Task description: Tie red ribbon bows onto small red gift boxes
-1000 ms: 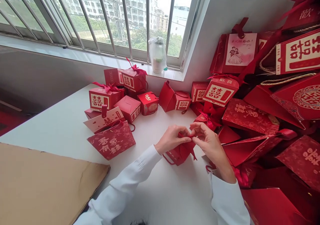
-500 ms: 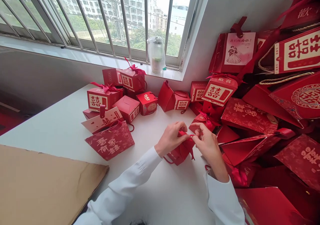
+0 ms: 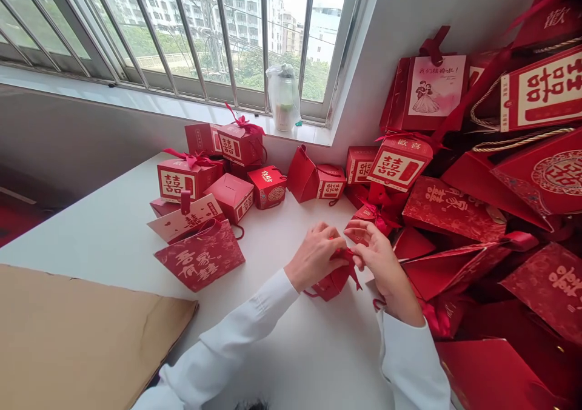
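Note:
A small red gift box (image 3: 334,281) with a red ribbon (image 3: 351,262) sits on the white table (image 3: 113,234) between my hands. My left hand (image 3: 316,254) is curled over the box's top, fingers pinched on the ribbon. My right hand (image 3: 379,258) meets it from the right, its fingertips pinching the same ribbon. Both sleeves are white. Most of the box top is hidden under my left hand.
Several finished red boxes (image 3: 234,194) stand at the back by the window sill, where a bagged bottle (image 3: 284,97) rests. A flat red bag (image 3: 200,258) lies to the left. Red gift bags (image 3: 454,216) pile up on the right. Brown cardboard (image 3: 68,331) covers the near left.
My left hand has closed down further over the box top, and both hands with the box have shifted slightly right. The ribbon is pulled tighter between the fingertips.

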`<control>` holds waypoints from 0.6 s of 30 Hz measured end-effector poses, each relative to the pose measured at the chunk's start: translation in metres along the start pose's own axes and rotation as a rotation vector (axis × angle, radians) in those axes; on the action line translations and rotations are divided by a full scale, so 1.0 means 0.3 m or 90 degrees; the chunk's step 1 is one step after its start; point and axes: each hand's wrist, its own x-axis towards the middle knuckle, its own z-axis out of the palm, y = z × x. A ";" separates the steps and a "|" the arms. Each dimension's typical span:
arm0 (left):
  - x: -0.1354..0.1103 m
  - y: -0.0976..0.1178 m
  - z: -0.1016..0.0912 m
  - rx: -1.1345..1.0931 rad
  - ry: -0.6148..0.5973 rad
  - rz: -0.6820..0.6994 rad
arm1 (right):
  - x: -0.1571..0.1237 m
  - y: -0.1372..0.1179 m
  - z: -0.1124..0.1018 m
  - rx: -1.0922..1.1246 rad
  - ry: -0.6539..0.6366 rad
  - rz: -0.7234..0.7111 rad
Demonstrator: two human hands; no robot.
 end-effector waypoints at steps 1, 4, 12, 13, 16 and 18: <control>0.000 0.002 0.009 -0.011 0.009 -0.011 | -0.001 -0.006 -0.004 0.026 -0.011 0.002; 0.003 -0.001 0.006 -0.060 0.001 -0.035 | -0.004 -0.020 -0.025 0.079 -0.012 -0.014; 0.010 -0.017 -0.040 -0.108 -0.100 0.015 | -0.024 -0.038 -0.082 -0.038 -0.054 -0.049; 0.010 -0.015 -0.041 -0.103 -0.107 0.020 | -0.022 -0.035 -0.080 -0.046 -0.068 -0.049; 0.010 -0.011 -0.045 -0.095 -0.113 0.024 | -0.009 -0.018 -0.068 -0.074 -0.114 -0.053; 0.009 -0.013 -0.057 -0.097 -0.104 0.013 | 0.000 -0.005 -0.064 -0.106 -0.132 -0.061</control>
